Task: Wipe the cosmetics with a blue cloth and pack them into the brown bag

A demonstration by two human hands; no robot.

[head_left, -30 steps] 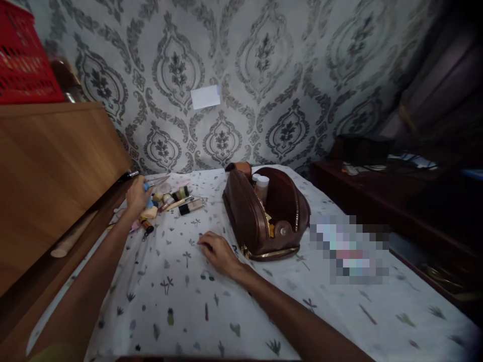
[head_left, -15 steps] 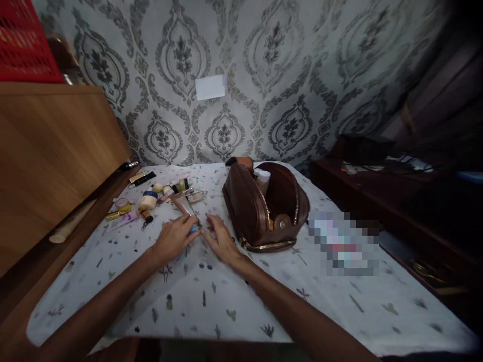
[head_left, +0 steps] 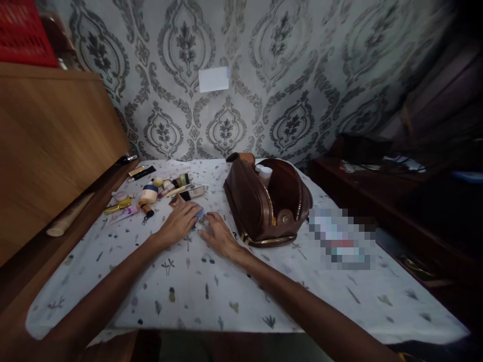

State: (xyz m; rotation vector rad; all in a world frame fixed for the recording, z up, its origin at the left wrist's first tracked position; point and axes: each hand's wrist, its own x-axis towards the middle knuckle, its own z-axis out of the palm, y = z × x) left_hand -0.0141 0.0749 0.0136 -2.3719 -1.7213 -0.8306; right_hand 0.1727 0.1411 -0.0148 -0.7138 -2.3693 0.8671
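Observation:
My left hand rests on the printed white tablecloth, fingers closed round a slim pinkish tube with a blue end. My right hand lies just beside it, palm down with fingers curled, touching the cloth near the tube's blue end. An open brown leather toiletry bag stands right of both hands, with a white bottle upright inside. A scatter of small cosmetics lies behind and left of my left hand.
A wooden cabinet stands along the left, a red crate on top and a wooden rod at its base. A dark side table with clutter sits at the right. Patterned wallpaper with a white card is behind.
My left hand left the cosmetics pile at the far left and came to the table's middle with the tube, meeting my right hand. The view shifted slightly.

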